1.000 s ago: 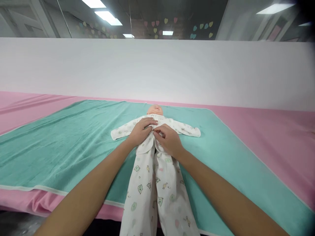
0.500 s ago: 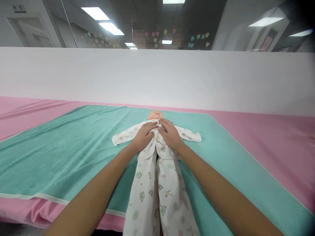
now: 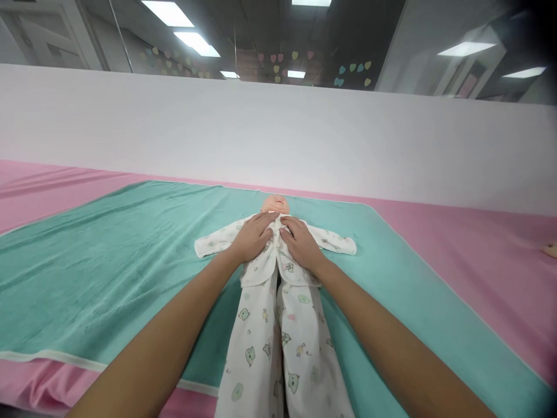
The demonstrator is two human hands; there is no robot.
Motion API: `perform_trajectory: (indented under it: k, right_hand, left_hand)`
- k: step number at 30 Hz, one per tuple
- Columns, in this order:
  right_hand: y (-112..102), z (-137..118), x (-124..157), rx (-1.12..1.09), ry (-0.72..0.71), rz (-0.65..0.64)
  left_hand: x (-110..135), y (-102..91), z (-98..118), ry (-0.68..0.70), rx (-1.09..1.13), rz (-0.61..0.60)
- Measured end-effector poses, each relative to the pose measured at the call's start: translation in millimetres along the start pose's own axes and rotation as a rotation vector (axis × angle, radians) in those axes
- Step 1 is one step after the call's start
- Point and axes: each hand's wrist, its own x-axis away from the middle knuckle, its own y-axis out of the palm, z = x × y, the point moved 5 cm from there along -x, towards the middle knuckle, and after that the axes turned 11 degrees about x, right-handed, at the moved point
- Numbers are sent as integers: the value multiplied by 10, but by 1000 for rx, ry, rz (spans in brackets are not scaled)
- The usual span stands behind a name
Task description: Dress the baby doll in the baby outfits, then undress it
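Note:
A baby doll [image 3: 275, 203] lies on its back, its head toward the wall. It wears a white printed jacket [image 3: 261, 273] with both sleeves spread out sideways, and white printed trousers [image 3: 300, 348] that run toward me. On the left half of the jacket's chest my left hand [image 3: 255, 235] rests flat, fingers stretched toward the front seam. My right hand [image 3: 301, 241] lies flat on the other half, its fingertips close to the collar. The two hands are slightly apart, and the jacket's front edges meet between them. Both palms hide part of the cloth.
Beneath the doll a teal blanket [image 3: 130, 261] with a white edge is spread over a pink sheet [image 3: 456, 249]. Behind stands a low white wall [image 3: 278, 139] with dark glass above it. At the far right edge a small skin-toned object [image 3: 550, 250] is partly in view.
My hands have shifted slightly on the jacket, and the right fingertips sit a little lower. The view has tilted a little. The doll lies in the same place.

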Motion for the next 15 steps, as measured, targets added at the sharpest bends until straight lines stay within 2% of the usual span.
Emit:
perform_trajectory:
  k: [6,10,15]
  right_hand:
    - [-23,-20,35,-19,18,-57]
    - [-36,-39,62,-37,0,-57]
    - [-35,-32,54,5,32,-106]
  left_hand:
    - [18,-4,-5,24,28,21]
    - [22,-13,-36,-50,70,36]
    - [40,-27,-40,-74,138,58]
